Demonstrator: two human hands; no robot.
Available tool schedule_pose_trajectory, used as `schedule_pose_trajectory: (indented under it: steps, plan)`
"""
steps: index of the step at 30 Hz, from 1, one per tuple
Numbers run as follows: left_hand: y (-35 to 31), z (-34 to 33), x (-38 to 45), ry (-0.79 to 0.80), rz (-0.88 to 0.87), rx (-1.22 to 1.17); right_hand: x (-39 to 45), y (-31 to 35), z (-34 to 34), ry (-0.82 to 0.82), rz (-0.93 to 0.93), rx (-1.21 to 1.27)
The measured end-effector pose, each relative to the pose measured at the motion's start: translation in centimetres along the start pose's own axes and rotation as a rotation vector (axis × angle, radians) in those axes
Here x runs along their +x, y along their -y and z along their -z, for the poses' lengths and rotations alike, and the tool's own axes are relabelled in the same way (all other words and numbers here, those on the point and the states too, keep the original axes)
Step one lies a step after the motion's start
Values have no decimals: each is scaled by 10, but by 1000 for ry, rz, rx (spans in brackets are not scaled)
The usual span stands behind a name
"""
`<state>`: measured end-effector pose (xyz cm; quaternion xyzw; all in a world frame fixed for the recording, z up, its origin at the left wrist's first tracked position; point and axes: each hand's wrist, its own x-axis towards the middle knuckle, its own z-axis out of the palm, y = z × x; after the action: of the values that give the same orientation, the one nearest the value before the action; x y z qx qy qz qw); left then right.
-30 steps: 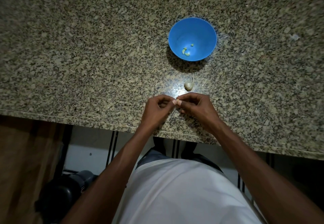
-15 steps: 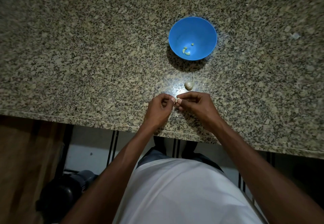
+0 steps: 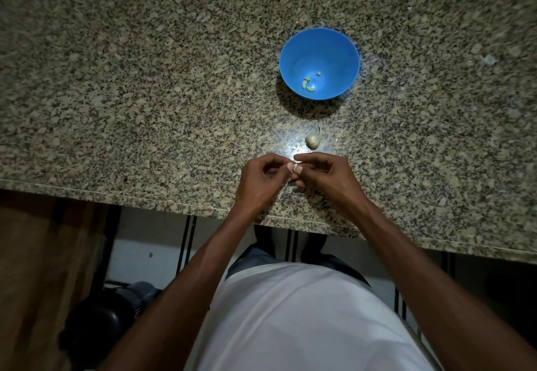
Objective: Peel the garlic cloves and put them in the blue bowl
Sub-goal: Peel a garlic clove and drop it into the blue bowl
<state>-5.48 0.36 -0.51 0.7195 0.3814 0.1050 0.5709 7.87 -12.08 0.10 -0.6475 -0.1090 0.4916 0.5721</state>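
Note:
A blue bowl (image 3: 319, 51) stands on the granite counter and holds a few small peeled garlic pieces (image 3: 308, 84). In front of it lies a garlic bulb remnant (image 3: 313, 141) with a curled stem. Just above the counter near its front edge, my left hand (image 3: 261, 179) and my right hand (image 3: 325, 177) meet fingertip to fingertip. Both pinch a small pale garlic clove (image 3: 296, 166), mostly hidden by the fingers.
The speckled granite counter (image 3: 145, 94) stretches left and right; its front edge runs under my wrists. A small pale scrap (image 3: 489, 59) lies at the far right. Below the counter there is a dark object (image 3: 96, 324) on the floor at left.
My hands stay together on the clove, with only slight finger shifts; the bowl and bulb have not moved.

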Motion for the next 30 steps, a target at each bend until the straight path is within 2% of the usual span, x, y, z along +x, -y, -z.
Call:
schedule_pose_trajectory:
  steps: [6,23,30]
  plan:
    - [3,-1,0,-17,8,61,1,-1,0,-17,41,-135]
    - [-6,-6,0,-92,44,172,3,-9,-5,-116,138,-323]
    - [-11,-7,-1,-107,129,89,5,-12,-5,-140,106,-316]
